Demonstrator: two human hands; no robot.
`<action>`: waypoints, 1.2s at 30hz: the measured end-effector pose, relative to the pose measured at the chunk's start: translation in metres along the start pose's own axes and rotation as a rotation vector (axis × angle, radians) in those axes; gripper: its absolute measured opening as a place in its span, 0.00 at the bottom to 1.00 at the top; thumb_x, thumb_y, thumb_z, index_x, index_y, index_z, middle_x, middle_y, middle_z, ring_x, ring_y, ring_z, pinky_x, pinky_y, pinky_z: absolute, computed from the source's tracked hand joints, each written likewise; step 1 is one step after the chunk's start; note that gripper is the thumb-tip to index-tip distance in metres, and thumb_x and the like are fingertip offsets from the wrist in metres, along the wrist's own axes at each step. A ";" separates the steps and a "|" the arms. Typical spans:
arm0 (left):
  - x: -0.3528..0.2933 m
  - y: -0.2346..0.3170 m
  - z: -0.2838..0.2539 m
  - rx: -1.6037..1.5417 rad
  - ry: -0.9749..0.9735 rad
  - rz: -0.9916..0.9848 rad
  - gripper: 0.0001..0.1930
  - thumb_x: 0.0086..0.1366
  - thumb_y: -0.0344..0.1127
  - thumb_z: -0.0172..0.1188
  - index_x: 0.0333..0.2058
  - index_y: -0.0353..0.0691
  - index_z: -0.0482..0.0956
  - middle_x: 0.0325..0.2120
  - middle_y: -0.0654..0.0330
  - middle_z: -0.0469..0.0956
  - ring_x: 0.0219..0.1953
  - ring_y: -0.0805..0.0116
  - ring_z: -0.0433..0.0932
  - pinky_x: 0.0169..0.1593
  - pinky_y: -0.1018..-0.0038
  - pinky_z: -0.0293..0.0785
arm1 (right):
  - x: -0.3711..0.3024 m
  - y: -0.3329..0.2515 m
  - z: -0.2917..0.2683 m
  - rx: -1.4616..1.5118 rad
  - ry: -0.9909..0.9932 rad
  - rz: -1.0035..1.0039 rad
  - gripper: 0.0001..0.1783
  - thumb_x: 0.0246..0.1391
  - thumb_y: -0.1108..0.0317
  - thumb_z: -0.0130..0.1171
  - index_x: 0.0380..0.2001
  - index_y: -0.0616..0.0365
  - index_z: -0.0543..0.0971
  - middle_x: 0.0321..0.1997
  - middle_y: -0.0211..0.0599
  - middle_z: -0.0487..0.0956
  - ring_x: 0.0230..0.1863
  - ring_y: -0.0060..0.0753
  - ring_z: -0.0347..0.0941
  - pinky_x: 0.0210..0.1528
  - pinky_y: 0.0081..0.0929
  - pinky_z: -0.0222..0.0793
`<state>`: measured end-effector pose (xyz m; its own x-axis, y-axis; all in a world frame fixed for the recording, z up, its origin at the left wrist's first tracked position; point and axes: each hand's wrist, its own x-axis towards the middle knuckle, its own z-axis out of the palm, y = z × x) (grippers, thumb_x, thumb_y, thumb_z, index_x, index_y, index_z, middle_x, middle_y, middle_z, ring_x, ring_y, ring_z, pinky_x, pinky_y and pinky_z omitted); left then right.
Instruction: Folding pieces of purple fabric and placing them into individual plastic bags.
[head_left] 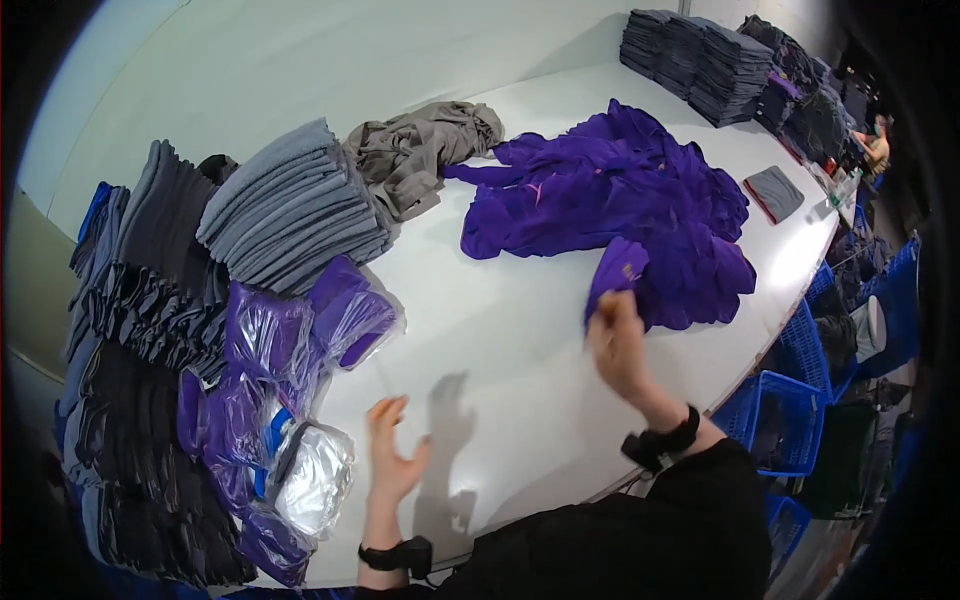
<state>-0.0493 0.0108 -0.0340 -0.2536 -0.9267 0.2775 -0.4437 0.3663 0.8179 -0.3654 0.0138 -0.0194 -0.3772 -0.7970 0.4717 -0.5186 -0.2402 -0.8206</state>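
Up close, the right hand is pinching the near corner of a purple garment, fingers closed on the cloth and lifting it just off the white bench. That piece is hanging at the near edge of a loose purple garment heap, which is spreading away from the hand toward the far side of the bench, its long axis running left to right. The left hand is hovering well apart, nearer the body, fingers spread wide and holding nothing; the right hand is plainly the nearer one to the cloth.

Just beside the left hand, clear bags of purple garments and one silvery-grey bagged item are lying at the bench's left side. Behind them, a stack of folded grey garments and dark folded piles are leaning along the edge, with a crumpled grey-brown garment touching the heap's left end. Farther off, tall dark grey stacks and a single folded grey piece are sitting by the far rim. Blue plastic crates are lining the floor to the right.
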 end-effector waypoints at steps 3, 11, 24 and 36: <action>0.036 0.063 0.050 -0.192 -0.051 0.346 0.26 0.45 0.29 0.62 0.47 0.39 0.70 0.50 0.51 0.63 0.55 0.51 0.57 0.55 0.58 0.57 | -0.031 -0.063 -0.004 0.245 -0.897 -0.295 0.10 0.44 0.75 0.54 0.32 0.59 0.67 0.29 0.43 0.71 0.28 0.45 0.67 0.31 0.37 0.62; 0.000 0.047 0.112 -0.116 -0.929 0.364 0.22 0.42 0.30 0.62 0.40 0.49 0.73 0.32 0.64 0.74 0.41 0.66 0.72 0.56 0.57 0.57 | 0.014 -0.092 -0.093 0.895 -0.562 -0.128 0.09 0.58 0.67 0.43 0.37 0.59 0.69 0.33 0.35 0.72 0.29 0.23 0.68 0.26 0.17 0.64; -0.036 -0.020 0.082 -0.397 -0.414 -0.229 0.15 0.47 0.31 0.59 0.35 0.34 0.73 0.30 0.53 0.75 0.32 0.64 0.74 0.36 0.71 0.70 | -0.108 0.013 0.066 0.626 -1.048 0.771 0.22 0.55 0.56 0.51 0.47 0.61 0.69 0.44 0.33 0.72 0.48 0.28 0.65 0.53 0.30 0.59; -0.029 0.044 0.013 -0.543 -0.160 -0.490 0.16 0.61 0.26 0.49 0.49 0.39 0.63 0.26 0.68 0.69 0.27 0.83 0.66 0.31 0.86 0.64 | -0.108 -0.005 0.029 1.515 -0.643 1.149 0.37 0.40 0.63 0.63 0.55 0.59 0.62 0.56 0.40 0.66 0.57 0.42 0.62 0.59 0.43 0.55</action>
<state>-0.0725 0.0552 -0.0131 -0.2759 -0.9343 -0.2257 -0.0620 -0.2170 0.9742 -0.2997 0.0854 -0.0756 0.4575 -0.8525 -0.2528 0.7937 0.5197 -0.3161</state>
